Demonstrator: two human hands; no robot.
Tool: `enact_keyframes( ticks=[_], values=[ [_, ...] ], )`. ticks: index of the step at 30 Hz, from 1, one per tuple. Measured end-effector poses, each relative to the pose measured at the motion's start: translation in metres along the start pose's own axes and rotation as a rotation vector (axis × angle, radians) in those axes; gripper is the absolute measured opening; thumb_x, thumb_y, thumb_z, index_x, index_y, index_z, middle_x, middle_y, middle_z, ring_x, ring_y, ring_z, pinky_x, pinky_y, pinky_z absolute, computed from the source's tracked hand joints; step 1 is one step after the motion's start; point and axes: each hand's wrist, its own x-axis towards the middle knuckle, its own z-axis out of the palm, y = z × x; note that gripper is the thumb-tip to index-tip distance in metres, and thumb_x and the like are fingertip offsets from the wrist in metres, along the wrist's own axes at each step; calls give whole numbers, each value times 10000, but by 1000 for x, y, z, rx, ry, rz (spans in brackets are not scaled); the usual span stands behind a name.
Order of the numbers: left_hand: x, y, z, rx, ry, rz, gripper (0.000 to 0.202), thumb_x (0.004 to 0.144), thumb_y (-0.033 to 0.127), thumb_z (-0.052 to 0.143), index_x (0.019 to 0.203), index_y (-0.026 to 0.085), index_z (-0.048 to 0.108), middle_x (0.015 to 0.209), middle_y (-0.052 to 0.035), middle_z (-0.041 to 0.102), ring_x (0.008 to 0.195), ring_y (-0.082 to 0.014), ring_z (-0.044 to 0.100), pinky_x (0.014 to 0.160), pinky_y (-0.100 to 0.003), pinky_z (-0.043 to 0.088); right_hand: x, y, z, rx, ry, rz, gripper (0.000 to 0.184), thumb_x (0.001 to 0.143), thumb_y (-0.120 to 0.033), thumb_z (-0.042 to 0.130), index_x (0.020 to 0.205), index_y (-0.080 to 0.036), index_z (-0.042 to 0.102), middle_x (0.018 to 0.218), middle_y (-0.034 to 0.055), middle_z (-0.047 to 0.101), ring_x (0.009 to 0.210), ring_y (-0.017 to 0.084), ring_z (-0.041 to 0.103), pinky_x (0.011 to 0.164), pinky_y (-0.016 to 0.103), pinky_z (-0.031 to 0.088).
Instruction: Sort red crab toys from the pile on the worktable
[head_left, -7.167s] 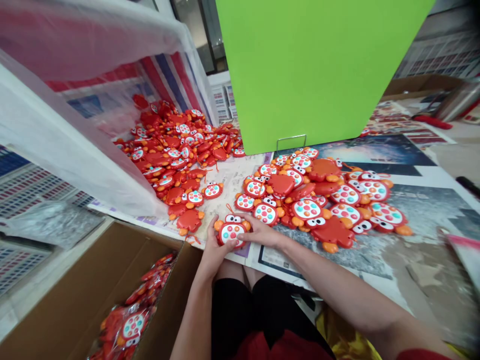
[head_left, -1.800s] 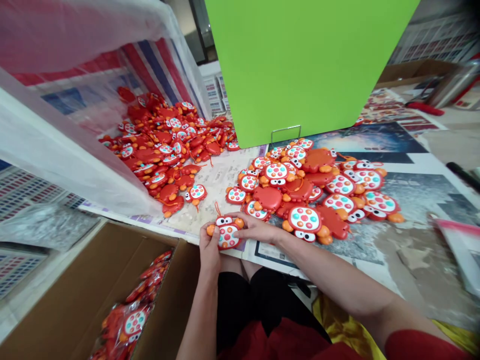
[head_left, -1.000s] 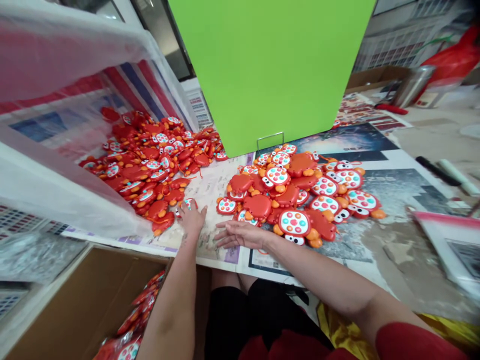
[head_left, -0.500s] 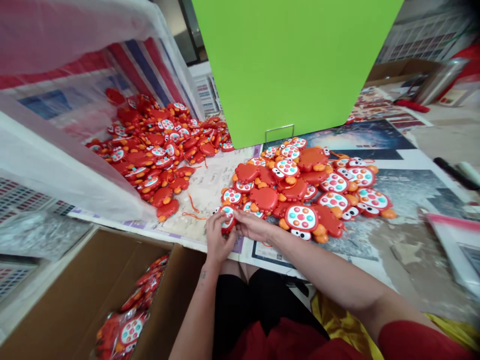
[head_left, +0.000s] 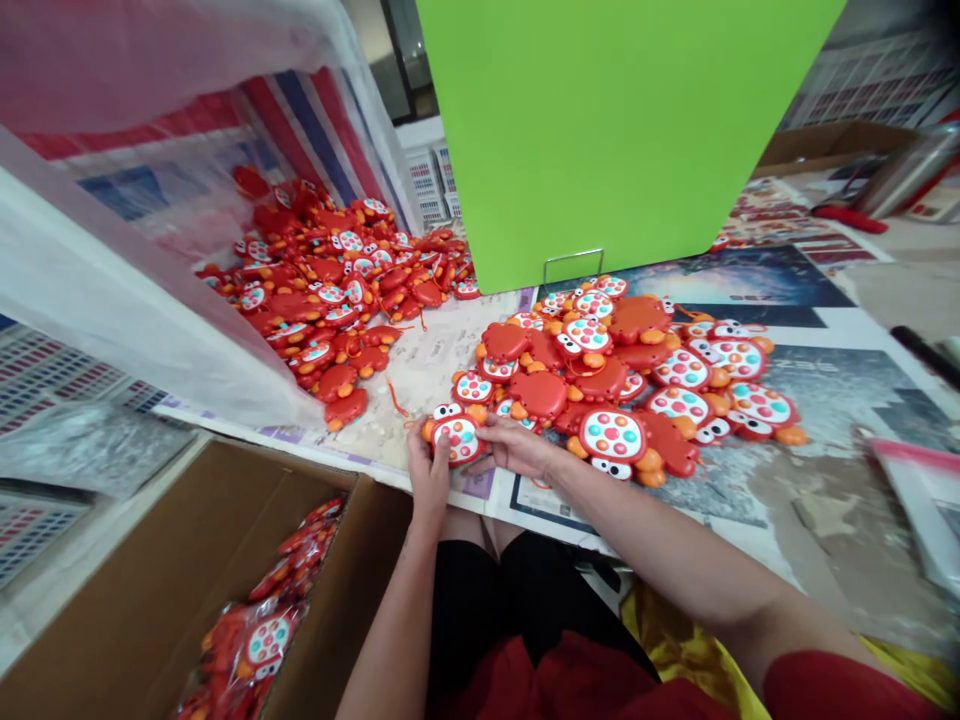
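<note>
Both my hands hold one red crab toy [head_left: 458, 436] with a white face of coloured buttons, at the near edge of the table [head_left: 787, 480]. My left hand [head_left: 427, 470] grips its left side, thumb on the face. My right hand [head_left: 517, 447] grips its right side. Just right of it lies a pile of the same crab toys [head_left: 622, 370], some face up, some face down. A bigger heap of crab toys [head_left: 330, 280] spills from a clear plastic bag [head_left: 112, 290] at the left.
An open cardboard box [head_left: 150, 580] stands low at the left with bagged crab toys [head_left: 255, 640] in it. A large green panel [head_left: 615, 130] stands upright behind the piles. A metal flask [head_left: 900, 175] and a black pen [head_left: 926, 355] lie far right.
A second ago my hands were empty and my left hand reached to the left heap. Now both hold a crab toy, turned face up, at the table's near edge.
</note>
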Motion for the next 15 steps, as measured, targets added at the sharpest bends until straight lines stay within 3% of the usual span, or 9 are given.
enact_keyframes(
  ticks=[4, 9, 15],
  values=[
    [-1, 0, -6, 49, -75, 41, 614, 851, 499, 604, 1347, 179, 435, 1358, -152, 491, 1211, -277, 532, 1015, -410, 448, 0, 3, 1, -75, 18, -31, 510, 737, -297, 812, 1164, -183, 557, 1055, 72, 697, 868, 193, 705, 727, 357, 625],
    [-5, 7, -7, 20, -145, 53, 825, 713, 444, 757, 1391, 182, 367, 1407, -164, 430, 1226, -300, 529, 1007, -412, 465, -1, 3, 1, -66, -10, -57, 518, 735, -278, 814, 1177, -205, 554, 1084, 63, 679, 892, 197, 697, 716, 358, 629],
    [-7, 1, -3, -30, -90, -26, 811, 652, 345, 820, 1323, 187, 392, 1318, -143, 488, 1117, -258, 599, 932, -367, 512, -1, 3, 1, -80, 39, -58, 573, 726, -269, 821, 1217, -230, 527, 1168, 64, 640, 924, 192, 686, 725, 350, 629]
  ],
)
